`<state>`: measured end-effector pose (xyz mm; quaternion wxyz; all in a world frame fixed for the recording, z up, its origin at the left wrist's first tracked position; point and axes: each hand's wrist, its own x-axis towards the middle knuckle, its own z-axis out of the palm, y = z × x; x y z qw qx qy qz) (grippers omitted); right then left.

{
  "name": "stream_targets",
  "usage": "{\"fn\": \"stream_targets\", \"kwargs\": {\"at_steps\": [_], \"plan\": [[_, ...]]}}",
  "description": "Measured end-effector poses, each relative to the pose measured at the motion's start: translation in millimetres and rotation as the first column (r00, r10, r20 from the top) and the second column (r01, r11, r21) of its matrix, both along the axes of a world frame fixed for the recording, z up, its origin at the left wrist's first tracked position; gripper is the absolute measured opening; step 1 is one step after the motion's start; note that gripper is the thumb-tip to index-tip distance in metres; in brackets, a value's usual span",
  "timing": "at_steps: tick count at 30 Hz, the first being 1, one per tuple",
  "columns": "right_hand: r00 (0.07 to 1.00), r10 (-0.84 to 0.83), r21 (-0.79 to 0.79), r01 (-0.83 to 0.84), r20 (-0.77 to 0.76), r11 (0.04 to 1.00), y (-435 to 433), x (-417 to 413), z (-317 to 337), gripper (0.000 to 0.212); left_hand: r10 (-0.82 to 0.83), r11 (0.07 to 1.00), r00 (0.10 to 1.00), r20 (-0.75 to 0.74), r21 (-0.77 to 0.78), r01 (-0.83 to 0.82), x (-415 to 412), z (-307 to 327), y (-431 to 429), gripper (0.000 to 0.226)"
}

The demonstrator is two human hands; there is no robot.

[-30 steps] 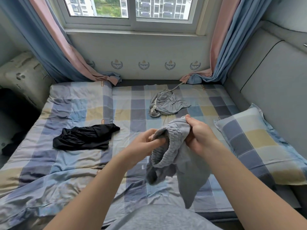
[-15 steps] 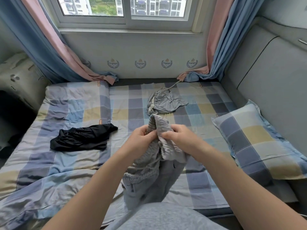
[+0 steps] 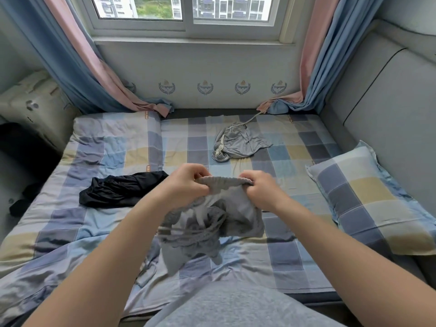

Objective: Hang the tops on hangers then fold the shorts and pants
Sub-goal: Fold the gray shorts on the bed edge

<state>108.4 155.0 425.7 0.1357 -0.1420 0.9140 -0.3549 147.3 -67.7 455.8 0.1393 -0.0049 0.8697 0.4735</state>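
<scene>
The person holds a pair of grey shorts (image 3: 238,208) up in front of the body, above the near middle of the bed (image 3: 106,147). The left hand (image 3: 186,182) and the right hand (image 3: 262,192) are both clenched on the ribbed waistband (image 3: 221,181), fingers curled over its top edge, one hand at each end, so that the band is stretched straight between them. Below the band the rest of the shorts hangs bunched and twisted, with the lowest folds reaching down to the checked sheet or just above it; which of the two cannot be told. A black garment (image 3: 122,190) lies crumpled on the bed to the left of the left hand, apart from the shorts. A second grey garment (image 3: 240,145) lies in a loose heap farther back, near the wall, with a pale cord trailing from it toward the right curtain. A checked pillow (image 3: 368,201) rests at the right edge of the bed against the padded grey headboard. Blue and pink curtains (image 3: 77,67) hang at both sides of the window (image 3: 186,10), their ends touching the bed's far corners.
</scene>
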Motion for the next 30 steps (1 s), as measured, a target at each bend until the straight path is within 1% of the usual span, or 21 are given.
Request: {"fn": "stream_targets", "kwargs": {"at_steps": [2,3,5,7,10,13,14,15,16,17,18,19,20,21,23,24,25,27,28,29,30], "plan": [[0.995,-0.039,0.102,0.049,-0.096,0.994,9.1,-10.6,-4.5,0.03,0.059,0.961,0.989,-0.134,-0.261,-0.093,-4.4,-16.4,-5.7,0.022],[0.988,-0.058,0.151,0.079,-0.141,0.985,13.4,-15.2,-7.3,0.03,0.096,0.929,0.98,-0.175,-0.339,-0.151,-5.6,-27.1,-8.4,0.023],[0.976,-0.104,0.224,0.147,-0.193,0.963,20.5,-21.3,-15.0,0.027,0.159,0.872,0.965,-0.207,-0.43,-0.236,-5.8,-55.3,-14.3,0.023],[0.971,-0.165,0.285,0.209,-0.171,0.935,28.4,-23.8,-27.0,0.027,0.218,0.82,0.961,-0.17,-0.502,-0.274,-1.8,-86.7,-22.0,0.021],[0.95,-0.299,0.356,0.311,-0.089,0.881,51.5,-23.5,-52.1,0.025,0.328,0.746,0.945,-0.014,-0.61,-0.268,10.9,-123.3,-42.6,0.013],[0.894,-0.446,0.386,0.423,-0.032,0.82,86.7,-20.3,-68.8,0.024,0.428,0.719,0.9,0.087,-0.635,-0.281,23.7,-144.3,-70.6,0.012],[0.874,-0.485,0.394,0.451,-0.016,0.801,96.7,-19.0,-72.5,0.026,0.457,0.731,0.883,0.11,-0.612,-0.302,26.5,-149.7,-77.2,0.013],[0.857,-0.516,0.392,0.473,0.005,0.789,104.3,-17.9,-75.7,0.026,0.499,0.758,0.856,0.137,-0.547,-0.354,27.7,-154.8,-80.8,0.015],[0.838,-0.545,0.374,0.496,0.031,0.783,108.2,-16.2,-78.5,0.025,0.559,0.788,0.807,0.189,-0.424,-0.447,27.3,-159.5,-81.5,0.016],[0.809,-0.582,0.326,0.531,0.078,0.782,108.4,-14.5,-81.4,0.024,0.626,0.779,0.725,0.286,-0.261,-0.57,26.2,-161.1,-78.9,0.018],[0.763,-0.626,0.241,0.584,0.163,0.775,106.6,-13.1,-84.5,0.025,0.66,0.721,0.629,0.411,-0.112,-0.684,24.7,-161.0,-75.2,0.02],[0.691,-0.659,0.135,0.652,0.297,0.746,102.6,-11.4,-86.8,0.027,0.653,0.648,0.554,0.517,-0.004,-0.761,22.9,-160.6,-72.6,0.022],[0.603,-0.654,0.037,0.722,0.458,0.691,97.8,-9.6,-87.6,0.03,0.628,0.597,0.511,0.586,0.059,-0.8,21.0,-159.9,-71.7,0.024],[0.525,-0.619,-0.033,0.777,0.584,0.628,93.8,-8.3,-87.5,0.03,0.6,0.564,0.493,0.631,0.104,-0.819,19.2,-158.6,-71.9,0.025],[0.43,-0.558,-0.073,0.833,0.71,0.548,92.1,-8.6,-87.2,0.024,0.541,0.518,0.486,0.687,0.183,-0.836,18.4,-154.6,-76.2,0.027],[0.401,-0.531,-0.064,0.838,0.746,0.543,94.3,-9.9,-86.1,0.023,0.506,0.501,0.478,0.717,0.207,-0.84,18.9,-151.8,-79.7,0.026],[0.379,-0.497,-0.045,0.828,0.781,0.559,97.6,-11.3,-84.7,0.022,0.467,0.509,0.476,0.745,0.213,-0.834,20.2,-150.2,-83.4,0.022],[0.319,-0.407,-0.02,0.807,0.856,0.59,103.3,-14.8,-79.2,0.023,0.383,0.602,0.472,0.794,0.173,-0.78,22.9,-144.6,-91.9,0.008],[0.285,-0.353,-0.031,0.814,0.891,0.58,105.9,-16.5,-76.1,0.022,0.342,0.653,0.467,0.815,0.152,-0.742,23.1,-142.5,-96.4,0.01],[0.259,-0.299,-0.057,0.836,0.918,0.546,107.8,-17.9,-72.9,0.021,0.299,0.683,0.463,0.835,0.152,-0.715,22.4,-140.4,-101.0,0.016],[0.25,-0.253,-0.096,0.862,0.935,0.498,108.7,-19.2,-69.9,0.017,0.253,0.684,0.461,0.851,0.179,-0.707,21.7,-137.7,-104.8,0.021]]}}
